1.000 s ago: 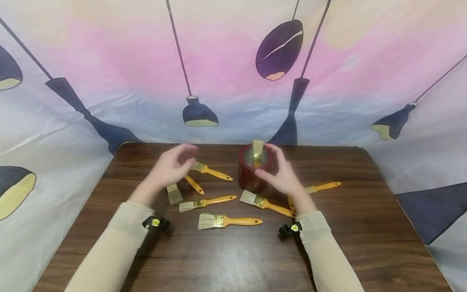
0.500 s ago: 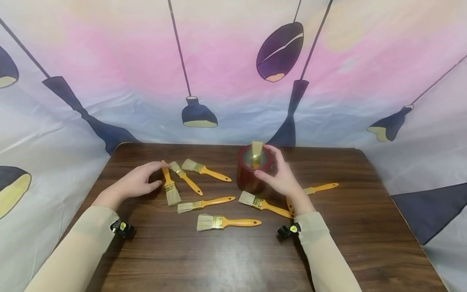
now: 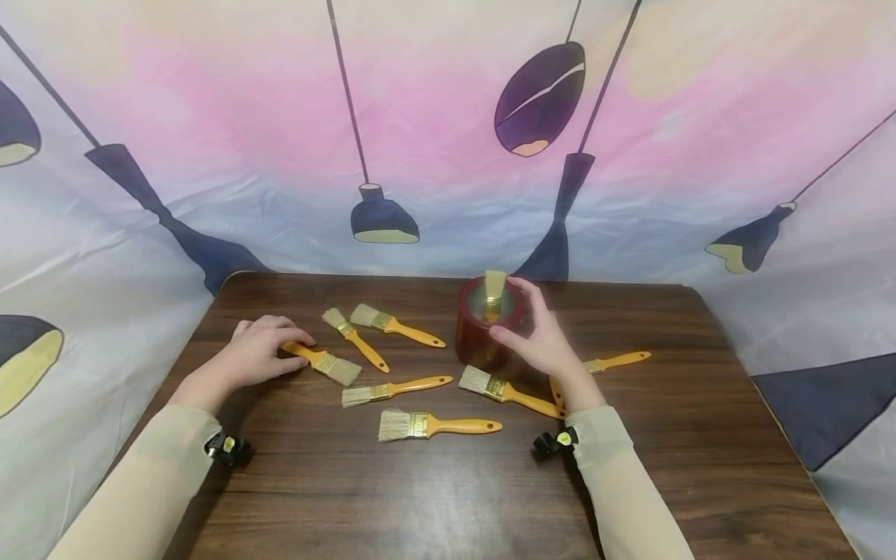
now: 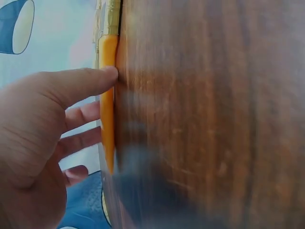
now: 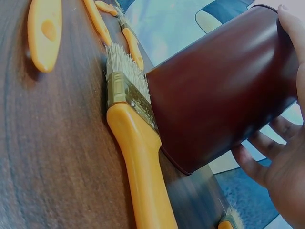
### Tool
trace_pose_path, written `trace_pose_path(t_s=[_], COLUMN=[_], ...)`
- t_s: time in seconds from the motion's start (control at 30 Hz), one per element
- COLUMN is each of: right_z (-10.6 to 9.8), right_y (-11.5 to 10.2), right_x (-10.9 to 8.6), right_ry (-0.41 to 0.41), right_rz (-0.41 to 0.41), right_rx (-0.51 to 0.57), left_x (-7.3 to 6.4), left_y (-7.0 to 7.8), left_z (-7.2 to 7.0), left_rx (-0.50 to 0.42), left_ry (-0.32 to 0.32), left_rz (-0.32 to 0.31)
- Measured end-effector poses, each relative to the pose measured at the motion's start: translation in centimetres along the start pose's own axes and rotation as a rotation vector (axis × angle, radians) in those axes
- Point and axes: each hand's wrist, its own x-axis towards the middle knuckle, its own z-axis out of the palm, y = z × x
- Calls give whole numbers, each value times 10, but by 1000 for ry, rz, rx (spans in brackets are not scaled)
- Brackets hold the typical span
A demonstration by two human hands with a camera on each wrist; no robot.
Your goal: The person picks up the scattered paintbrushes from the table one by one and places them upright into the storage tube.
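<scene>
My left hand point(image 3: 262, 354) is at the left of the table, pinching the yellow handle of a paintbrush point(image 3: 336, 368) between thumb and fingers. That brush lies low over the wood, bristles pointing right. In the left wrist view the thumb presses one side of the handle point(image 4: 108, 114), with fingers on the other. A dark red round pot point(image 3: 483, 342) stands near the back edge, and one paintbrush point(image 3: 494, 288) rises from it, bristles up. My right hand point(image 3: 542, 334) holds the pot from its right side, thumb at the front of the rim; its fingers reach round the wall point(image 5: 224, 81).
Several yellow-handled paintbrushes lie about: a narrow one point(image 3: 357, 341) and a wider one point(image 3: 397, 324) at the back left, a wide one point(image 3: 441, 425) in front. Another brush point(image 3: 511, 391) lies right before the pot. Behind the table point(image 3: 420, 498) hangs a printed cloth point(image 3: 448, 155).
My left hand went left from the middle to the brush at the left and took its handle. That brush has turned, its handle end swinging left. The right hand stays on the pot.
</scene>
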Motion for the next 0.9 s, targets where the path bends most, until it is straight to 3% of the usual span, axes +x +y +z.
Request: trace_pose_path(t_s=[0.33,0.43,0.6,0.77,0.9], right_z=[0,1,0,0,0], right_y=[-2,-1,-2,-3,-3], right_x=[0,0,-1,-1,-1], right_ry=[3,-2,0,1,0], right_rz=[-3,-3,2,8,9], right_rx=[-8,-3,-6,-22,-29], left_x=[-17,-19,-15,0,20], left_y=[3,7,20,44,70], left_z=[0,-1,-3,-8,-7], left_rx=[-91,-103,-166,-339,-570], left_ry=[33,109,297,454,480], left_rz=[105,132,178,127,91])
